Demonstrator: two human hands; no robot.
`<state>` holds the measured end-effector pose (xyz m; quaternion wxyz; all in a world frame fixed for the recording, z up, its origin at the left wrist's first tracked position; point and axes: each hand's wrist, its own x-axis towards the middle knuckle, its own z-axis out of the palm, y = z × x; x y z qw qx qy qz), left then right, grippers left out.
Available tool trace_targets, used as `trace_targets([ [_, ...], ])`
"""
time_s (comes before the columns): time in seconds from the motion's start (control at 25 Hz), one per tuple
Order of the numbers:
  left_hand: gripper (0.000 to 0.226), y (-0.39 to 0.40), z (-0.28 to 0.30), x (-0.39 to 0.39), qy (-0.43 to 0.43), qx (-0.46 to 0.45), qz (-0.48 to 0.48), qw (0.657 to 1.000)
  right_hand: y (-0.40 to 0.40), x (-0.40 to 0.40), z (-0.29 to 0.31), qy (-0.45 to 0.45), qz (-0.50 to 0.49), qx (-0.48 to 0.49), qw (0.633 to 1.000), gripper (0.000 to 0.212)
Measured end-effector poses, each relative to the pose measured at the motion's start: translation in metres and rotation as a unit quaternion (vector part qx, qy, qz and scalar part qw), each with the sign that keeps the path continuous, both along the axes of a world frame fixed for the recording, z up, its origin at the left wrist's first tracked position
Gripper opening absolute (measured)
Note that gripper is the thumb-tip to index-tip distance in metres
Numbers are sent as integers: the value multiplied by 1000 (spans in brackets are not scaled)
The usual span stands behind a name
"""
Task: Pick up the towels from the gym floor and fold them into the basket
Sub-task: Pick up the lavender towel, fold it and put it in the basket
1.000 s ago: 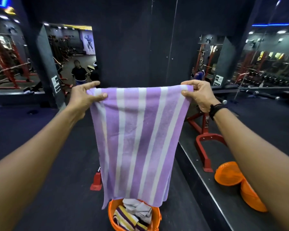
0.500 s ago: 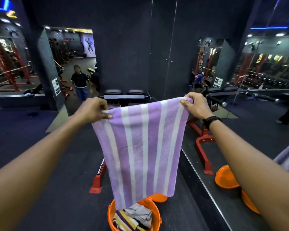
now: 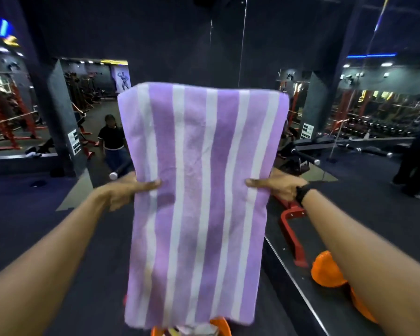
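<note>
A purple and white striped towel (image 3: 199, 202) is spread upright in the air in front of me. My left hand (image 3: 124, 191) pinches its left edge about halfway down, thumb on the front. My right hand (image 3: 275, 186), with a black wristband, pinches the right edge at the same height. The towel's upper part stands above both hands and its lower part hangs down. Below its bottom edge shows the rim of the orange basket (image 3: 220, 327), mostly hidden by the towel, with folded cloth inside.
A mirror wall runs along the right, reflecting an orange basket (image 3: 327, 270). A red bench frame (image 3: 292, 229) stands on the dark floor to the right. A person (image 3: 112, 141) stands in the doorway at the back left. Weight racks line the far sides.
The towel's top edge has flipped upward above my hands, which now hold the side edges at mid-height instead of the top corners. Both hands have dropped lower; the towel covers most of the basket.
</note>
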<state>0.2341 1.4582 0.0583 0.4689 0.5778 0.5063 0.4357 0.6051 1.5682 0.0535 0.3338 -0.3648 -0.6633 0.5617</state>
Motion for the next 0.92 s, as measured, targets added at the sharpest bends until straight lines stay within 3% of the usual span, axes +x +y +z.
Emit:
trace_targets([
  [0.08, 86, -7, -23, -3, 7, -57, 48, 997, -7, -3, -28, 4, -12, -32, 999, 100],
  [0.16, 94, -6, -37, -17, -48, -84, 96, 991, -5, 3, -41, 28, -19, -63, 997, 101],
  [0.2, 86, -5, -41, -23, -77, -96, 112, 986, -4, 4, -41, 31, -19, -81, 996, 98],
  [0.36, 13, -1, -33, -13, -128, -148, 146, 970, 1, -6, -28, 36, -17, -94, 995, 76],
  [0.48, 23, 1, -18, -17, -213, -96, 132, 963, 2, -5, -11, 103, 6, -105, 989, 52],
  [0.56, 70, -8, -30, -23, -105, -126, 57, 985, -8, -4, -22, 15, 43, -117, 992, 58],
  [0.64, 95, -17, -48, -25, -17, -162, 27, 986, -10, -3, -41, -47, 41, -115, 991, 82],
  [0.68, 93, -14, -55, -26, -38, -169, 58, 983, -7, -3, -49, -40, 21, -117, 992, 95],
  [0.76, 64, -8, -59, -23, -115, -155, 136, 972, -1, -4, -56, 12, -18, -123, 992, 104],
  [0.84, 36, -7, -53, -16, -150, -132, 154, 968, 2, -7, -53, 62, 7, -126, 990, 88],
  [0.92, 31, -8, -52, -12, -99, -119, 160, 975, -1, -9, -50, 1, 24, -99, 995, 78],
])
